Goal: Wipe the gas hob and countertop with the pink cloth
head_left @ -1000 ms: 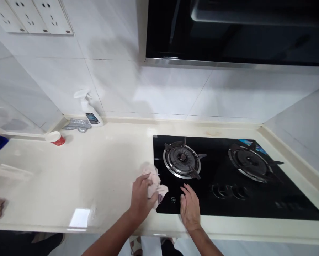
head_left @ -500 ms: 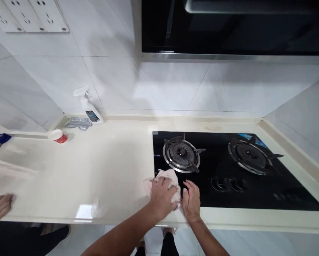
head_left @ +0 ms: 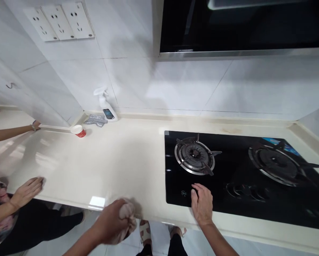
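My left hand (head_left: 111, 221) is closed round a bunched pale pink cloth (head_left: 127, 217), held at the front edge of the cream countertop (head_left: 127, 167). Motion blurs the hand and cloth a little. My right hand (head_left: 202, 204) lies flat and empty, fingers stretched out, on the near edge of the black gas hob (head_left: 220, 177). Beyond its fingertips is the left burner (head_left: 194, 153); the right burner (head_left: 275, 161) stands farther off.
A spray bottle (head_left: 107, 108), grey cloth (head_left: 95, 120) and red-white paper cup (head_left: 78, 131) stand along the back left. At left, another person's hand (head_left: 28, 190) rests on the counter; their other arm (head_left: 12, 134) reaches toward the wall. A range hood (head_left: 242, 28) hangs above the hob.
My left hand has taken the cloth off the hob's left edge, leftward and toward me. The right hand stays on the hob's front edge. The view has turned left.
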Action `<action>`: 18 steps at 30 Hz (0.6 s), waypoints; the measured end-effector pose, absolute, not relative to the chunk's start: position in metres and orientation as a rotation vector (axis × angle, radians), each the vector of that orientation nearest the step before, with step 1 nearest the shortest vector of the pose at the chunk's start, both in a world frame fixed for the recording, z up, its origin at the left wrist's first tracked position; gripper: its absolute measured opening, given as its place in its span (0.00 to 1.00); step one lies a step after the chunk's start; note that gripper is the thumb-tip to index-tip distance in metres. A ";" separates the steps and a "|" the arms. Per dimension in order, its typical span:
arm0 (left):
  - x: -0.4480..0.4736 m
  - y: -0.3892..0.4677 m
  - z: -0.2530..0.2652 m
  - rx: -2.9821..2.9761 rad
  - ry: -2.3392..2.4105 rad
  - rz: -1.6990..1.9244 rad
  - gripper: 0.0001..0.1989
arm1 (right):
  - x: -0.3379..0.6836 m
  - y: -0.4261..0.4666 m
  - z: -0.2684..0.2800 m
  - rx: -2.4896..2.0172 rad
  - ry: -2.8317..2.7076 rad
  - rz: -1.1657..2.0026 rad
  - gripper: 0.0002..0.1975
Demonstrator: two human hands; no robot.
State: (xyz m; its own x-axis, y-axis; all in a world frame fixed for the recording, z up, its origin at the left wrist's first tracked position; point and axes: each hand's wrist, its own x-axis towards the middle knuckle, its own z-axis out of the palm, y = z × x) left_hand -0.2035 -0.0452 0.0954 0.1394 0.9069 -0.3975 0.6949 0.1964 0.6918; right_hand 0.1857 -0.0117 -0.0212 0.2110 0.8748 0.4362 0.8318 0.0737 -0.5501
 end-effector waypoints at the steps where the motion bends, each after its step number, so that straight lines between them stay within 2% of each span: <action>1: -0.212 -0.041 0.102 1.328 1.543 0.365 0.16 | 0.186 -0.012 -0.022 -1.728 -1.603 0.079 0.22; 3: -0.215 -0.028 0.113 0.986 1.390 0.513 0.16 | 0.185 -0.012 -0.024 -1.713 -1.589 0.095 0.22; 5: -0.196 -0.011 0.119 0.841 1.258 0.658 0.21 | 0.185 -0.011 -0.027 -1.710 -1.561 0.104 0.22; 8: -0.133 0.016 0.116 0.831 1.045 0.723 0.27 | 0.185 -0.010 -0.030 -1.707 -1.520 0.097 0.22; 10: -0.081 0.033 0.107 0.895 0.955 0.732 0.27 | 0.186 -0.009 -0.032 -1.698 -1.505 0.094 0.22; 14: 0.001 0.065 0.081 1.166 1.065 0.777 0.22 | 0.187 -0.008 -0.035 -1.674 -1.455 0.074 0.20; 18: 0.016 0.094 0.065 1.348 1.316 0.942 0.19 | 0.186 -0.009 -0.034 -1.683 -1.426 0.086 0.20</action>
State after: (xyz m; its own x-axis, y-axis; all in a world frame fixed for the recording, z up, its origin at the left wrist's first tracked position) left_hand 0.0156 0.0940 0.0653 0.1085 0.9886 -0.1047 0.2190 0.0790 0.9725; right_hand 0.1856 -0.0087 -0.0343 0.3323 0.8165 0.4722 0.7540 0.0707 -0.6530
